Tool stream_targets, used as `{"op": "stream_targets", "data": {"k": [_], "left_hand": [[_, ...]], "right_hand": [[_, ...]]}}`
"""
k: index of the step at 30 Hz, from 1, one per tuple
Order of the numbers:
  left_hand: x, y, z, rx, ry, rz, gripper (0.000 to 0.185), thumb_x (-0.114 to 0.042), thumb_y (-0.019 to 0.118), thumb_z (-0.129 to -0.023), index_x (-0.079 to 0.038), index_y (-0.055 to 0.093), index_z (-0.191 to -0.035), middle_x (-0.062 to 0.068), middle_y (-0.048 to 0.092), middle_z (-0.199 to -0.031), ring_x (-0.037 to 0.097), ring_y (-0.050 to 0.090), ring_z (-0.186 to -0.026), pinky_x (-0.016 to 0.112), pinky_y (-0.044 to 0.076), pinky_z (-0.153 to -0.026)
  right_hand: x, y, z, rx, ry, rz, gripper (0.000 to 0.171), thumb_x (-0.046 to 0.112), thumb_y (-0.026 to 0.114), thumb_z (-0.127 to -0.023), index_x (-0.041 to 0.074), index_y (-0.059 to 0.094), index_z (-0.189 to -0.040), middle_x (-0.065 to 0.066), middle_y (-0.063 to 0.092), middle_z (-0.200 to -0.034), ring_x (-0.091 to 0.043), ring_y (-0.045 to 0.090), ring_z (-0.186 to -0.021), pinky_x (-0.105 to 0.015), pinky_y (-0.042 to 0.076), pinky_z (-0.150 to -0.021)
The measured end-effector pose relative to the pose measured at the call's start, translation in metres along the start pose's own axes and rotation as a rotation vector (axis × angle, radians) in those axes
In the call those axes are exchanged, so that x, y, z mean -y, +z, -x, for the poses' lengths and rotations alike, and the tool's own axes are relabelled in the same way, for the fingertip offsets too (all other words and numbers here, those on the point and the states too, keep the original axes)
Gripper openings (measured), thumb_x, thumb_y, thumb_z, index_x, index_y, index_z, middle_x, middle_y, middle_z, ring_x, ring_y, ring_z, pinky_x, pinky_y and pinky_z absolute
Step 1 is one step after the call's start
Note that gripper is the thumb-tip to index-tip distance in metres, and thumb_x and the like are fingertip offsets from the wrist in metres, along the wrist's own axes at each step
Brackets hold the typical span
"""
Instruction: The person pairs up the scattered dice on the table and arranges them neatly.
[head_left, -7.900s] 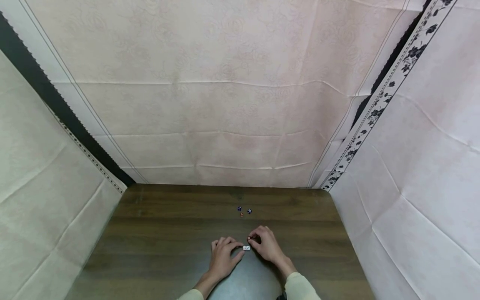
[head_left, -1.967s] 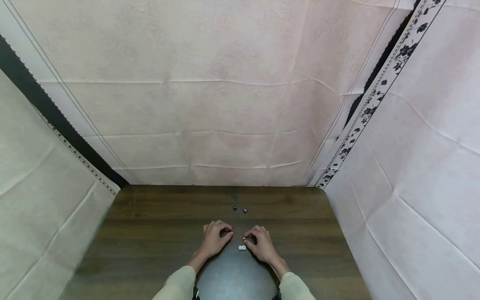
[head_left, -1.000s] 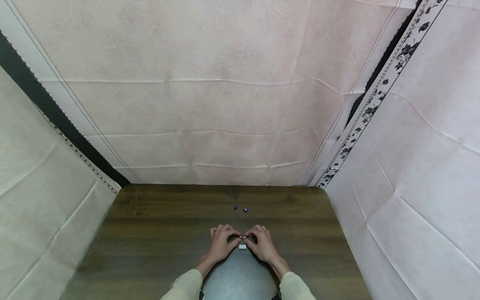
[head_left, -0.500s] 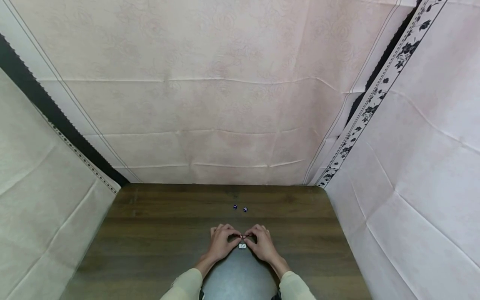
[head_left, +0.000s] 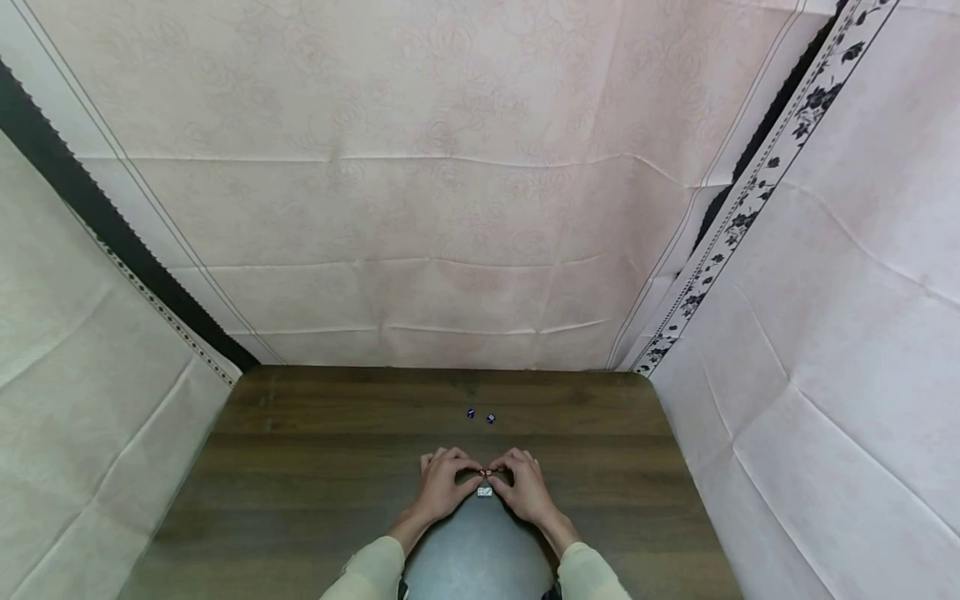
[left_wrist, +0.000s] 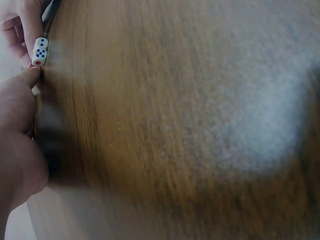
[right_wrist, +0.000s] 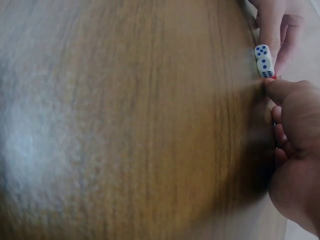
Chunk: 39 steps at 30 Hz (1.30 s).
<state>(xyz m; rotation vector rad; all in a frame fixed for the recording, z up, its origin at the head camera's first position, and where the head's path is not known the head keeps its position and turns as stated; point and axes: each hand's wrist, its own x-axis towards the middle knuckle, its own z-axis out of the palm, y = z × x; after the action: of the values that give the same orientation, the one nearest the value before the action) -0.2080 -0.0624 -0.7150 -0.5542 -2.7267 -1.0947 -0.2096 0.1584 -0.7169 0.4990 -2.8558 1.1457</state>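
Two small red cube-shaped dice (head_left: 489, 472) pinched side by side

Nearest, two white cube-shaped dice with blue pips (right_wrist: 262, 52) sit touching on the brown wooden table (head_left: 337, 433). Beyond them, the left hand (head_left: 446, 486) and right hand (head_left: 526, 487) each pinch a red die; contact between these is too small to tell. Farther off lie two dark-blue cube-shaped dice (head_left: 491, 418), apart. Uneven squeezing could pop a red die loose; a low thumb could nudge the white pair. Two seconds ago, the hands stood farther apart.

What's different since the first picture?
The left hand has moved off the white dice, picked up the far red die and brought it nearer, beside the other red die in the right hand. The white dice and blue dice stayed put.
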Motion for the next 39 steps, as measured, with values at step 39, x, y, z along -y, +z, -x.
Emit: {"op": "stream_targets", "data": {"k": [39], "left_hand": [[0.003,0.004,0.002,-0.015,-0.003,-0.011,0.016,-0.027,0.093,-0.096,-0.027,0.089,-0.111,-0.006,0.078,-0.112,0.017,0.063,-0.103,0.044,0.031,-0.092]], "right_hand": [[-0.001,-0.027,0.005,0.035,-0.029,-0.027,0.015,0.016,0.082,-0.105,0.013,0.083,-0.120,0.002,0.078,-0.115,-0.019,0.071,-0.108,-0.050,0.057,-0.104]]}}
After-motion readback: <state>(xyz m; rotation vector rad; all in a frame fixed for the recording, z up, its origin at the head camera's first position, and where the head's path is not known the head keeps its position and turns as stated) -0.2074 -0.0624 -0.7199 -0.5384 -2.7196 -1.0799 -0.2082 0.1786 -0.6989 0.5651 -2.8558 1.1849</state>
